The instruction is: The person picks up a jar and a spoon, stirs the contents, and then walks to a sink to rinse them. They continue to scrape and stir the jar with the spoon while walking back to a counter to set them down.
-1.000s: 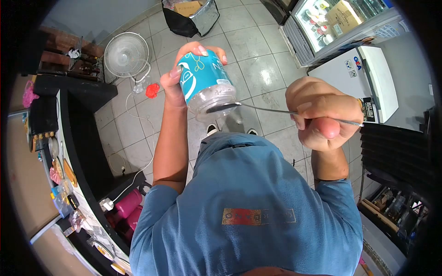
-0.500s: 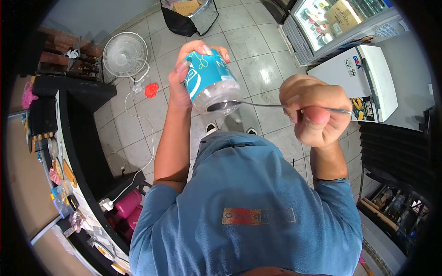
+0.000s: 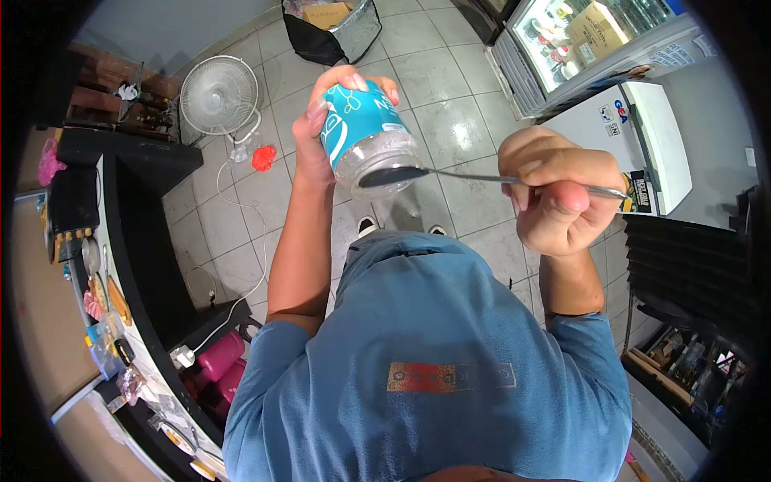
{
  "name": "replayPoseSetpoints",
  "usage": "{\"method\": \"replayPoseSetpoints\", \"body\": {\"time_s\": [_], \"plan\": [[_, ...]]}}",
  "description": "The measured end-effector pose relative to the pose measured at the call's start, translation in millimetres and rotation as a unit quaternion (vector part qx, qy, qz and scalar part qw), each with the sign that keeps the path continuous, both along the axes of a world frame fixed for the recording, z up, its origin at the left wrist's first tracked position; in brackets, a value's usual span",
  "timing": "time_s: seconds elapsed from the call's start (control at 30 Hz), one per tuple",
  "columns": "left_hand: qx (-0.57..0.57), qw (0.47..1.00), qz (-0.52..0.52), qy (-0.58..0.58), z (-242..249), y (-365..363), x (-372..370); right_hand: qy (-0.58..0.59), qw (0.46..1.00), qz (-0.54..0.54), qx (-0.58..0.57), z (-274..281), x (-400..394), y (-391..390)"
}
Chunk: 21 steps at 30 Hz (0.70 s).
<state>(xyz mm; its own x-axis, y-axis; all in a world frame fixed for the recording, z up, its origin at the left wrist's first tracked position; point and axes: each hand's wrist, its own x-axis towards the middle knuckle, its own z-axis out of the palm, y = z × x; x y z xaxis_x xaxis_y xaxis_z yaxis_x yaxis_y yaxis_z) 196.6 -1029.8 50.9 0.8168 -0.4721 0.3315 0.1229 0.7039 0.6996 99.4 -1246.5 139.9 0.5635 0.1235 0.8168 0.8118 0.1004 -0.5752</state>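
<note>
My left hand [image 3: 317, 132] is wrapped round a clear jar [image 3: 369, 132] with a turquoise label, tilted so that its mouth faces down toward me. A metal spoon [image 3: 474, 176] is pinched in my right hand [image 3: 562, 189], its handle end sticking out to the right past my fingers. The bowl of the spoon lies at the mouth of the jar; whether it is inside or just in front, I cannot tell. No contents can be made out in the jar.
A white fan [image 3: 219, 95] stands on the tiled floor at the left, near a red plastic bag [image 3: 263, 158]. Beyond the jar is a black bag [image 3: 309, 40] with a box. A white freezer [image 3: 662, 145] is at the right, a cluttered counter [image 3: 148, 361] at the left.
My right hand has shifted slightly to the right and the spoon's bowl has turned a little at the jar's mouth. The jar has stayed nearly in place.
</note>
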Motion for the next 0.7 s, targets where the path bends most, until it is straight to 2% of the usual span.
{"method": "replayPoseSetpoints", "body": {"time_s": [0.1,0.2,0.3,0.43,0.5,0.57,0.63,0.7], "plan": [[0.002,1.000,-0.002,-0.004,-1.6,0.0,-2.0,0.017,1.000,0.006,0.008,-3.5,-4.1,4.6],[0.012,1.000,0.001,-0.002,-5.0,0.5,-3.0,0.031,0.995,-0.055,-0.083,-3.8,-5.0,7.4],[0.023,1.000,0.012,0.004,-9.1,1.1,-3.8,0.030,0.995,-0.088,-0.044,-3.1,-8.5,8.9],[0.051,0.998,0.042,0.020,-7.9,0.3,-7.3,0.018,0.998,-0.059,-0.004,-0.7,-10.8,13.0],[0.070,0.997,0.042,0.017,-2.1,-2.3,-11.4,0.019,0.988,-0.073,-0.134,-0.7,-8.6,15.1],[0.088,0.995,0.041,0.014,-2.0,-3.4,-12.3,0.004,0.986,-0.094,-0.134,-0.1,-8.4,12.7],[0.099,0.991,0.053,0.074,-7.2,-1.4,-11.7,-0.027,0.982,-0.130,-0.134,0.9,-8.1,10.4],[0.104,0.989,0.056,0.084,-7.0,-1.1,-13.6,-0.024,0.981,-0.138,-0.133,2.4,-11.2,8.3]]}}
